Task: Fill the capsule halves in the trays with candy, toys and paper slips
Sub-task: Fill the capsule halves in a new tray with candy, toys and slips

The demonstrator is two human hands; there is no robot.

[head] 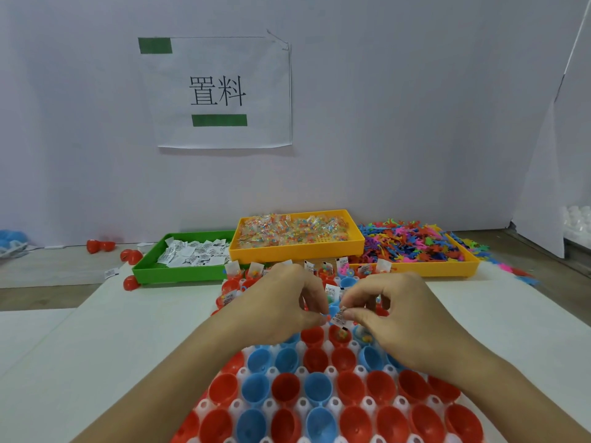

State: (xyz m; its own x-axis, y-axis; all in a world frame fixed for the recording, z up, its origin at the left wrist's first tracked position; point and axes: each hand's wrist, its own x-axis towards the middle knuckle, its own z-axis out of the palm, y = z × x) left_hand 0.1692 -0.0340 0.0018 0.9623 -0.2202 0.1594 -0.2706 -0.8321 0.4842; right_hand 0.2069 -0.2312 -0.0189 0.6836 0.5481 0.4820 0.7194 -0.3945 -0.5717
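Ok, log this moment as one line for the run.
right hand: pinching paper slip over capsule tray | left hand: curled, contents unclear | far rows filled | near halves empty

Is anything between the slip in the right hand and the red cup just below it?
Nothing visible. The right hand pinches the paper slip directly over the open red cup; the left hand sits off to the side.
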